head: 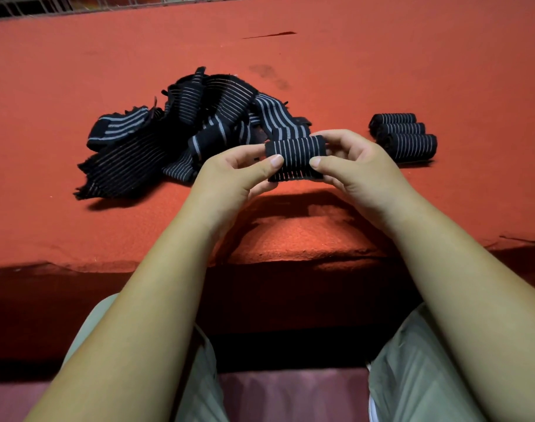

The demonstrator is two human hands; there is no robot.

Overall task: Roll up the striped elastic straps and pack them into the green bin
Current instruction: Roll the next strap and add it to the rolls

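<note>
Striped elastic strap (295, 158), mostly rolled, is held just above the near middle of the red surface (412, 71). Our left hand (235, 175) and right hand (354, 166) each pinch one end. We should wind the tail tight with edges square, then set it beside the three finished rolls (403, 138) on the right.

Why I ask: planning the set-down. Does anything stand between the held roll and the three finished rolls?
Nothing visible: only red felt tabletop lies between the black white-striped strap roll, pinched by left hand and right hand, and the three rolled straps. No green bin shows.
</note>
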